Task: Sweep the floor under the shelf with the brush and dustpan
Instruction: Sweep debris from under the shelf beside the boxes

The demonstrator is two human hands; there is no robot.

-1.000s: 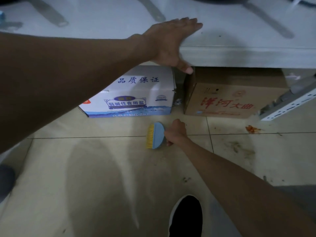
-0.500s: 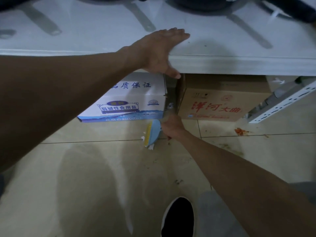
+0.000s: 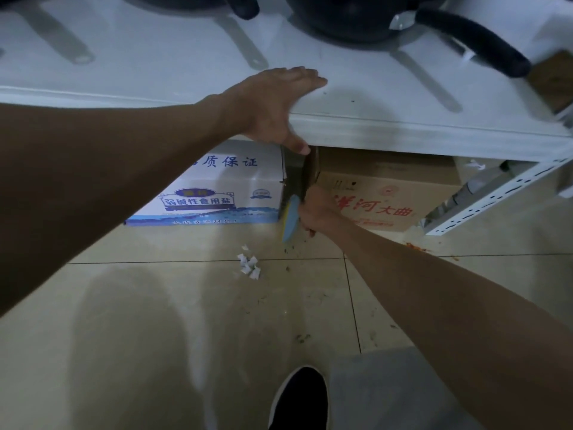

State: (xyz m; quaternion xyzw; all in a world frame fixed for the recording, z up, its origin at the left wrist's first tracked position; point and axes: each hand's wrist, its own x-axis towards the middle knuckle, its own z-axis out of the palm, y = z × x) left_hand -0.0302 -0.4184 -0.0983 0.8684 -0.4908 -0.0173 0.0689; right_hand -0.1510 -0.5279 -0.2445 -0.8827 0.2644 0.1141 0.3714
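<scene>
left hand (image 3: 273, 110) spread flat on shelf (image 3: 403, 131) edge, likely bracing | right hand (image 3: 316, 212) fisted round brush (image 3: 290, 220), 12 o'clock, at gap between boxes | paper scraps (image 3: 249, 265) at 11 o'clock | dustpan unseen

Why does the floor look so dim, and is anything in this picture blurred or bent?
Head view: dim, with soft shadows across the floor tiles and darkness under the shelf; the right hand and brush are slightly smeared; the wide lens bows the shelf edge; the left hand looks sharper.
</scene>
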